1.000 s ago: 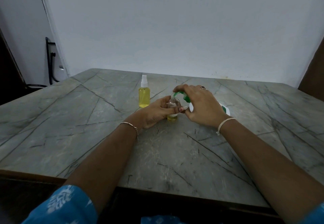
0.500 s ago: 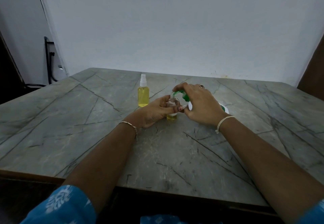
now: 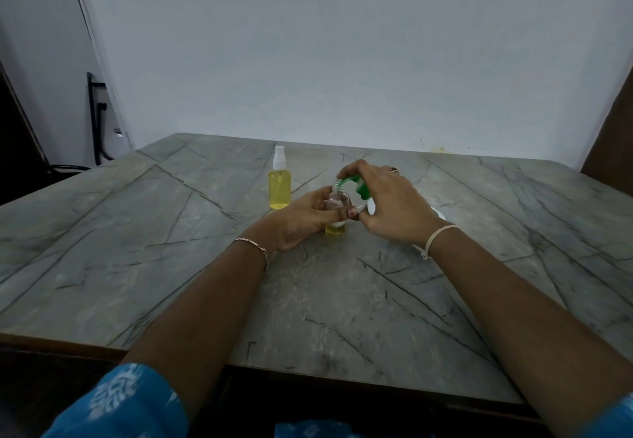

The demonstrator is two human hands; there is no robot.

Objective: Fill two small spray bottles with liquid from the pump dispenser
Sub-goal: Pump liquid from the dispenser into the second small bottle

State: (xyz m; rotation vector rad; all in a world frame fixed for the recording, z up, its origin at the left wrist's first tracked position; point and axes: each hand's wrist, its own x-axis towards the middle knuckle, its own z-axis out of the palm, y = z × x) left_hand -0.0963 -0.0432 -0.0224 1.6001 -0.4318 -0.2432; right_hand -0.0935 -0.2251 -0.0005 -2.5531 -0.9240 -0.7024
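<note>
A small clear spray bottle (image 3: 336,203) stands uncapped mid-table with a little yellow liquid at its bottom. My left hand (image 3: 301,220) grips it from the left, thumb and fingers round its body. The green pump head (image 3: 354,184) of the white dispenser (image 3: 371,207) has its nozzle right over the bottle's mouth. My right hand (image 3: 387,206) lies over the pump and curls round the dispenser, hiding most of it. A second spray bottle (image 3: 280,184), full of yellow liquid and topped with a white sprayer, stands to the left behind.
The grey veined stone table (image 3: 154,249) has a front edge near me and a plain wall behind it. A dark frame and cable stand at the far left beyond the table. A brown panel edges the far right.
Both hands stay in place on the bottle and the pump. Only the view has shifted slightly.
</note>
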